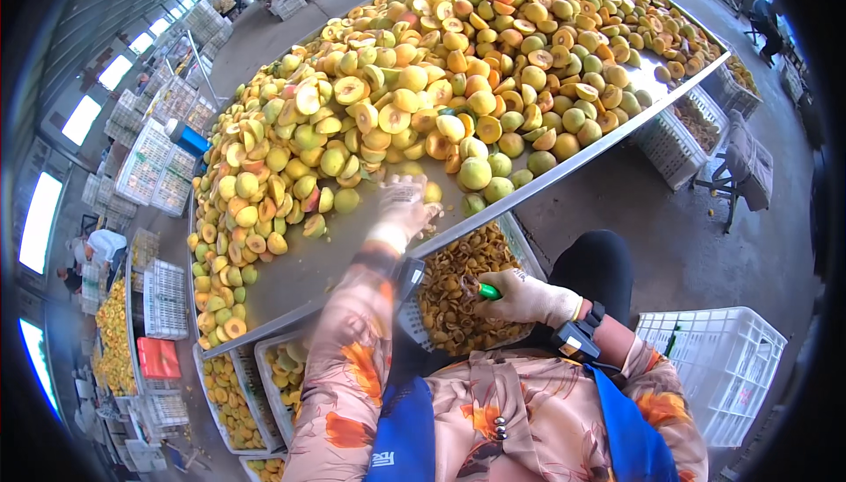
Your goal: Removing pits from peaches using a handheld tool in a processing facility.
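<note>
My left hand (402,208), in a pale knit glove, reaches over the metal table (297,284) at the near edge of a heap of halved yellow peaches (396,118). One peach piece (433,192) lies right beside its fingers; the underside of the hand is hidden, so its grip does not show. Held in my gloved right hand (522,297) is a tool with a green handle (489,291), its head pointing left. That hand is over a plastic crate (525,244) of brown, scooped-out fruit scraps (462,284), below the table's raised metal rim (568,141).
Crates of peach halves (234,403) stand under the table at left. A white crate (714,363) is on the floor at right, near a cloth-covered stool (747,161). Another scrap crate (681,132) sits beyond. People work at other fruit tables in the background.
</note>
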`<move>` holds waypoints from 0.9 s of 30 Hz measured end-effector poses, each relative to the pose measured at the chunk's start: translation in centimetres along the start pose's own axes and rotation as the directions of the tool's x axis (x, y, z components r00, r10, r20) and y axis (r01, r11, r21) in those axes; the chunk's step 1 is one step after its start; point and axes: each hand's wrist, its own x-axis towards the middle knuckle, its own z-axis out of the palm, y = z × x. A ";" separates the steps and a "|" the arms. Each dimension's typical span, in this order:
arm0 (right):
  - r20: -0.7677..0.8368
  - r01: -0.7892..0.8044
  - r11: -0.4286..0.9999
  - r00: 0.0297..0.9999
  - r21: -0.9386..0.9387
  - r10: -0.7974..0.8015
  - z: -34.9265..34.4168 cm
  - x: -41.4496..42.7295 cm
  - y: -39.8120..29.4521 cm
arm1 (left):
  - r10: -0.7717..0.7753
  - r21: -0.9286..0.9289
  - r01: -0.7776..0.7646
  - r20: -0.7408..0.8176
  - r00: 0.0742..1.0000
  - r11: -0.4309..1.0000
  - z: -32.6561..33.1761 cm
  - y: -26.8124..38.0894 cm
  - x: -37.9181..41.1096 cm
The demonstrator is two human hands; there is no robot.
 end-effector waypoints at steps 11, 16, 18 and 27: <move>-0.323 0.284 0.959 0.909 0.021 -0.262 -0.8 -0.3 -7.1 | 0.140 -0.793 -0.017 -0.129 0.982 -0.609 -4.8 2.3 -11.8; -0.404 0.316 0.945 0.857 -0.083 -0.321 1.0 -0.1 -9.1 | -0.035 -0.838 -0.233 -0.248 0.968 -0.493 -5.1 4.5 -15.3; -0.426 0.314 0.948 0.851 -0.057 -0.308 1.7 -0.5 -9.5 | -0.059 -0.844 -0.288 -0.293 0.954 -0.453 -5.3 5.3 -16.4; -0.406 0.361 0.932 0.847 -0.033 -0.343 3.2 -2.0 -11.0 | -0.214 -0.841 -0.459 -0.411 0.886 -0.287 -6.4 7.4 -19.2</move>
